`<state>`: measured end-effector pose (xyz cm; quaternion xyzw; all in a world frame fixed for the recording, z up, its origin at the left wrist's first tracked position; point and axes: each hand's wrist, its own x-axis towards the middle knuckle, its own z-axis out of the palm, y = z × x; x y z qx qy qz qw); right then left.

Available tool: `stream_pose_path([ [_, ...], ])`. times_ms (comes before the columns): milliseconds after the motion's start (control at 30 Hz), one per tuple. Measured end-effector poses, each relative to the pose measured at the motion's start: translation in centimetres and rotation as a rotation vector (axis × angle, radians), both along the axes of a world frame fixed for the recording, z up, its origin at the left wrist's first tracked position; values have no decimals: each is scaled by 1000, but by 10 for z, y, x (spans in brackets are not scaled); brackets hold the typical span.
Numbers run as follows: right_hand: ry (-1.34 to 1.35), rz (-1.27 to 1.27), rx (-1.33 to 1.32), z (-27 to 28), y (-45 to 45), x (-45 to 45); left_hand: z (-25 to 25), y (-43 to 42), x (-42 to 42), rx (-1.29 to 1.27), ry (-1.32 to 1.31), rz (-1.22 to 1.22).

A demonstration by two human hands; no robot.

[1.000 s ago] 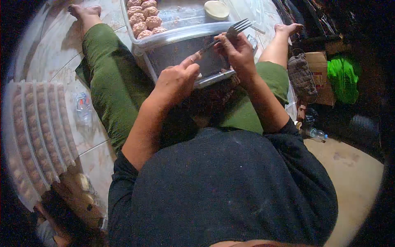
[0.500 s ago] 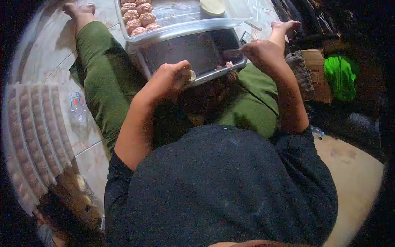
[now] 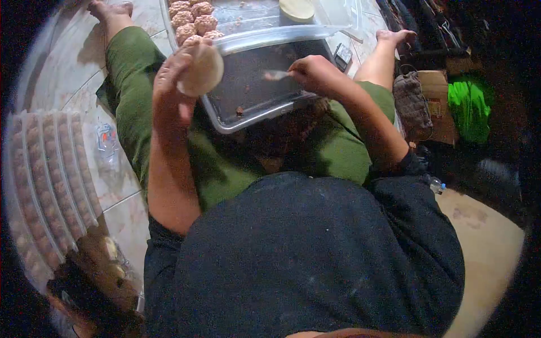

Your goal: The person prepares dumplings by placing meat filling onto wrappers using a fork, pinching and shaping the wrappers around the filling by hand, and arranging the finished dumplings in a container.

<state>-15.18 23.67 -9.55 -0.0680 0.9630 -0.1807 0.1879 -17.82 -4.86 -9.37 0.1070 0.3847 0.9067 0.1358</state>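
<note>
Head view: the left hand (image 3: 168, 84) grasps a round pale wrapper (image 3: 203, 73) by its left side, holding it raised and tilted over the left edge of a dark-bottomed tub (image 3: 265, 117). The right hand (image 3: 315, 73) is clenched on a pale utensil (image 3: 279, 75), which points left over the inside of the tub; blur hides its tip. Between wrapper and utensil lies a gap above the dark bottom, where small scraps cling. The tub's near rim slants up to the right, its left corner lying between the green trousers (image 3: 135, 79). Just beyond, the rim of a clear tray (image 3: 270, 35) bounds the reach forward; meat balls (image 3: 205, 23) fill its left end, just above the left hand, and a pale disc (image 3: 297, 8) sits toward its right. A small dark object (image 3: 342, 54) lies just right of the tub. The surface is a pale tiled floor (image 3: 84, 93), with clear containers (image 3: 48, 180) of brownish lumps in rows well off to the left. On the right, near the shin, are a grey quilted cloth (image 3: 413, 104), a cardboard box (image 3: 441, 107) and a bright green bag (image 3: 469, 107); the room darkens behind them.
</note>
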Motion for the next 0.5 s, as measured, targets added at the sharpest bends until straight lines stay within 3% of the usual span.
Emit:
stream_pose_path([
  [33,-72,-55,18,-22,17,-9,4,-9,-6,93,-245,-21],
  [133,5,-155,219,-32,23,-12,-6,-18,-16,276,-193,-27],
  [200,52,-99,460,-69,51,-35,5,-11,-13,210,-192,111],
  [267,211,-9,510,-119,94,-55,15,-6,-7,224,-243,196],
  [300,137,17,316,-74,62,-49,5,-8,-11,408,-198,57],
  [367,522,215,344,-128,91,-57,-24,-17,-26,771,-92,-226],
  [433,589,109,147,-137,84,-55,-28,-22,-26,868,-137,-310],
  [500,365,-169,-142,-135,76,-52,-28,-23,-27,899,-189,-310],
])
